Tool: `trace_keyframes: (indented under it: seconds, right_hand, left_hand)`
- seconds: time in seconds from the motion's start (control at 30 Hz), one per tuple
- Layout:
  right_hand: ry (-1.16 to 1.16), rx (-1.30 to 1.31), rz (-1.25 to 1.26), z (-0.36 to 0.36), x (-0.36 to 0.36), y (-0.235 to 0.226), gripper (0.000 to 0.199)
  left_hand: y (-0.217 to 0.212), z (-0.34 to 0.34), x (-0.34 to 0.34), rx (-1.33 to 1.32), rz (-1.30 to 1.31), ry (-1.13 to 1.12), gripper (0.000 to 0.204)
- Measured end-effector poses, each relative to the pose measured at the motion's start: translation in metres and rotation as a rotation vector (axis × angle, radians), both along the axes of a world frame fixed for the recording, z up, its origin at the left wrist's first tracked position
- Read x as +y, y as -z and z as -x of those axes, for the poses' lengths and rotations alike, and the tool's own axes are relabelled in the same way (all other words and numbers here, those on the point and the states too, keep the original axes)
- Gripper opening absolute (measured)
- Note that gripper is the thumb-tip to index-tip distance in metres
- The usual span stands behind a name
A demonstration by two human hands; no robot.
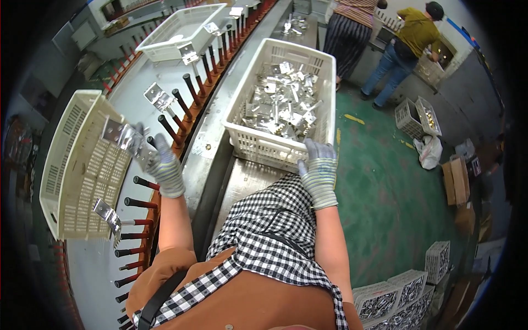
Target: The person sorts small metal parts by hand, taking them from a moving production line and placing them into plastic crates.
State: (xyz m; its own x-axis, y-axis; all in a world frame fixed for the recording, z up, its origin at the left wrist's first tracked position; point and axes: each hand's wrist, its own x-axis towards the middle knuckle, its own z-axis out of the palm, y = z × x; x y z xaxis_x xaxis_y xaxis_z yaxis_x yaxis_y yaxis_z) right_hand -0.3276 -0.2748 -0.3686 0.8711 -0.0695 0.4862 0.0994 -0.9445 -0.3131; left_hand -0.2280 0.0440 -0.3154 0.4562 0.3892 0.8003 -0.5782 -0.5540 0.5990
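My left hand (pixel 163 168), in a grey knit glove, is closed round a shiny bent metal bracket (pixel 120 135) beside a row of black-tipped red rods (pixel 165 125). One rod tip shows between the fingers, and part of the bracket is hidden behind them. My right hand (pixel 319 173), gloved alike, grips the near right corner of a white plastic crate (pixel 258 140). Loose shiny metal brackets (pixel 283 102) fill much of that crate. Other brackets sit on rods along the row, among them a bracket (pixel 158 96) farther off and a bracket (pixel 107 217) nearer me.
A cream crate (pixel 71 165) leans over the left side of the rod line, and a white crate (pixel 181 33) stands farther along. Two people (pixel 399 49) work at the far right. Crates of metal parts (pixel 385 300) are stacked on the green floor (pixel 379 192), near cardboard (pixel 456 181).
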Motion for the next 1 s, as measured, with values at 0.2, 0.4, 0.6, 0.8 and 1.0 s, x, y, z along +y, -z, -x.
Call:
trace_keyframes:
  seconds: [0.2, 0.4, 0.6, 0.8, 1.0]
  right_hand:
    - [0.014, 0.029, 0.048, -0.001, 0.003, 0.000, 0.056]
    - [0.027, 0.035, 0.049, 0.000, 0.000, 0.003, 0.057]
    - [0.004, -0.015, 0.009, -0.002, 0.000, 0.007, 0.056]
    - [0.031, 0.039, 0.036, 0.000, 0.000, 0.005, 0.058]
    - [0.039, 0.027, 0.040, 0.000, 0.000, 0.003, 0.059]
  left_hand:
    - [0.010, 0.002, -0.022, 0.161, -0.082, 0.052, 0.040]
    - [0.018, 0.010, -0.033, 0.144, -0.304, 0.094, 0.050]
    - [0.047, -0.004, -0.021, 0.389, -0.325, 0.054, 0.051]
    - [0.045, -0.021, -0.014, 0.384, -0.457, -0.189, 0.064]
    - [0.045, -0.022, -0.009, 0.411, -0.387, -0.320, 0.058]
